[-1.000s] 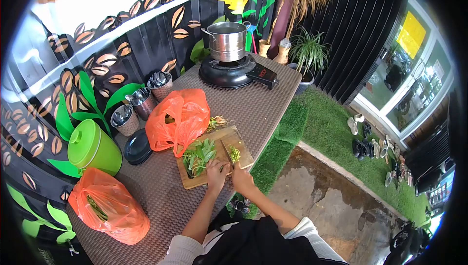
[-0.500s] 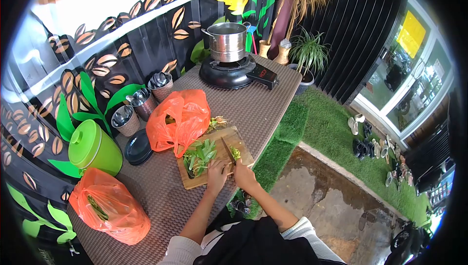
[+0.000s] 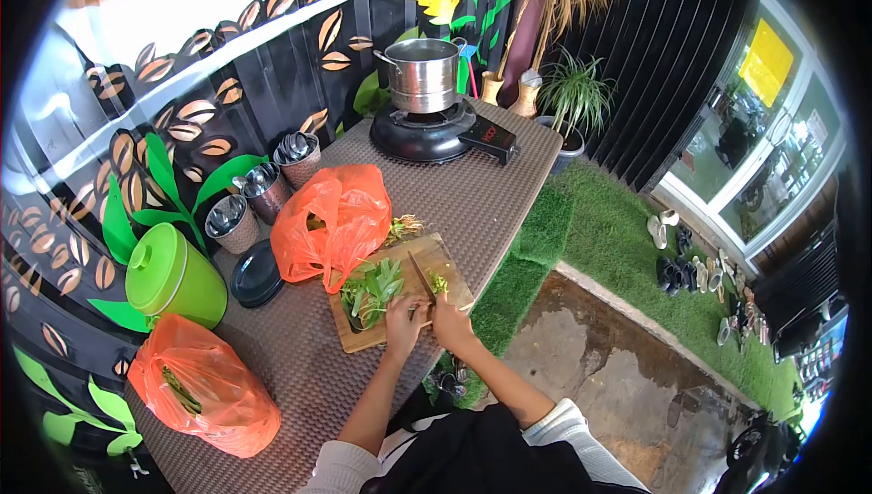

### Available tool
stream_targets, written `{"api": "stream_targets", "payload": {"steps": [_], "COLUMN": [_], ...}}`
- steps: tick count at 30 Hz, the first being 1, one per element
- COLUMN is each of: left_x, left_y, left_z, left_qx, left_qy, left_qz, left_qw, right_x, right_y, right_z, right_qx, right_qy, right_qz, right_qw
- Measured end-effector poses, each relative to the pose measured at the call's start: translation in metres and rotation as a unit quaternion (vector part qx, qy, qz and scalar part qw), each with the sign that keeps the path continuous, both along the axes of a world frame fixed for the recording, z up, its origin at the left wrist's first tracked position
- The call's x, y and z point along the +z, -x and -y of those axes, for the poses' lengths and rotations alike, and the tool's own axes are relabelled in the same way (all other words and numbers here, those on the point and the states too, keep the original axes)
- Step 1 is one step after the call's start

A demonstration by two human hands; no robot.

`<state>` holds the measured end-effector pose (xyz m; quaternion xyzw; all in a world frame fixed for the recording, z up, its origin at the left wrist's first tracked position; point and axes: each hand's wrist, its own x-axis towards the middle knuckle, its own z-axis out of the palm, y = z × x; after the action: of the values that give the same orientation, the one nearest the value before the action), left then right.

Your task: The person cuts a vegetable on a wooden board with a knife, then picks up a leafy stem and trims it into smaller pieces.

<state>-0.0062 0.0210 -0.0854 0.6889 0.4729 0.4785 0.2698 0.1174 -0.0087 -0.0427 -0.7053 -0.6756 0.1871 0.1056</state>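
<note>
On a wooden cutting board [image 3: 361, 340] lies a bunch of long-leafed greens [image 3: 371, 291]. My left hand [image 3: 402, 320] has its fingers curled over the lower right end of the greens, pressing them to the board. Just beside it, my right hand [image 3: 449, 321] is wrapped round the handle of a knife [image 3: 422, 275]. The blade points away from me, toward the board's far edge. A small heap of chopped green pieces [image 3: 439, 282] rests along the right side of the blade. My fingers partly hide the greens at the cut.
Beyond the board are an orange plastic bag [image 3: 334, 222] and some rooty stems [image 3: 402, 229]. A second orange bag [image 3: 213, 394], green canister [image 3: 177, 281], dark plates [image 3: 257, 274] and cutlery cups [image 3: 265, 192] line the left. A steel pot [image 3: 423, 76] sits on a portable stove [image 3: 422, 138].
Both hands stay in nearly the same place at the board. The knife and the fingers of my left hand have shifted only slightly.
</note>
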Motion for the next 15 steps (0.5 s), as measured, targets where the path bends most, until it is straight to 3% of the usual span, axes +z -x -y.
{"api": "stream_targets", "payload": {"steps": [3, 8, 11, 15], "left_x": [-0.004, 0.003, 0.000, 0.006], "left_y": [0.000, -0.001, 0.000, -0.001], "left_z": [0.000, 0.002, 0.003, 0.005], "left_qx": [0.000, 0.013, 0.010, 0.007], "left_qy": [0.016, 0.022, 0.037, 0.060], "left_qz": [0.019, 0.015, 0.014, 0.043], "left_qw": [1.000, 1.000, 0.999, 0.997], "right_x": [-0.002, -0.008, -0.002, 0.009], "right_y": [-0.001, 0.015, 0.003, 0.002], "right_z": [0.007, 0.008, -0.003, 0.008], "right_qx": [0.014, -0.050, -0.005, 0.008], "right_qy": [-0.010, -0.004, -0.011, -0.013], "right_qz": [0.004, 0.002, -0.045, -0.022], "right_qw": [1.000, 0.999, 0.999, 1.000]}}
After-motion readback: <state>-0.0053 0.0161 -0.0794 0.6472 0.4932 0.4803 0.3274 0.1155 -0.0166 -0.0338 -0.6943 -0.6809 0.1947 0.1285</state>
